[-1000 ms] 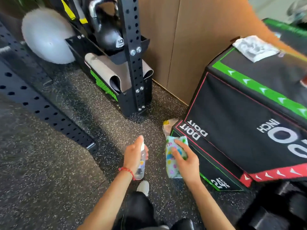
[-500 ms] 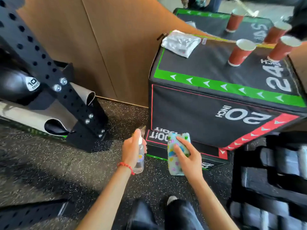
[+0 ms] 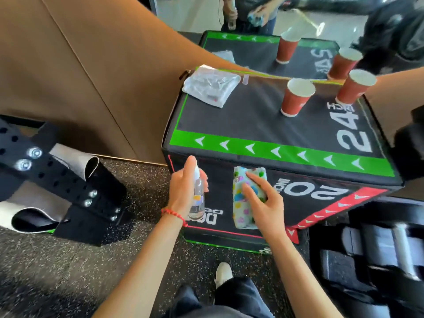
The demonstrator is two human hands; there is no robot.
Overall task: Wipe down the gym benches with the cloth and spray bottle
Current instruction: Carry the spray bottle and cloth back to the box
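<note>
Over the last second the view has swung up and to the right: the perforated black rack (image 3: 57,180) with its rolled mat, which filled the middle of the earlier pictures, now sits at the left edge, and the black plyo box (image 3: 263,125) with the green arrow strip has come square in front of the person, its whole top now in sight. The hands have kept their hold throughout. The left hand (image 3: 185,191) grips the small clear spray bottle (image 3: 197,198) upright, with the forefinger laid over the nozzle, in front of the box's near side face. The right hand (image 3: 263,203) holds the folded spotted cloth (image 3: 243,196), fingers spread across it, level with that same face just under the top edge; whether the cloth touches the box cannot be told. On the top stand two red paper cups (image 3: 296,97) and a crumpled white packet (image 3: 211,87) near the far left corner. I judge that the person has arrived at a surface and is about to spray; no wet patch shows, so wiping here has probably not begun, and the cups and packet would likely need shifting before the top can be wiped whole
</note>
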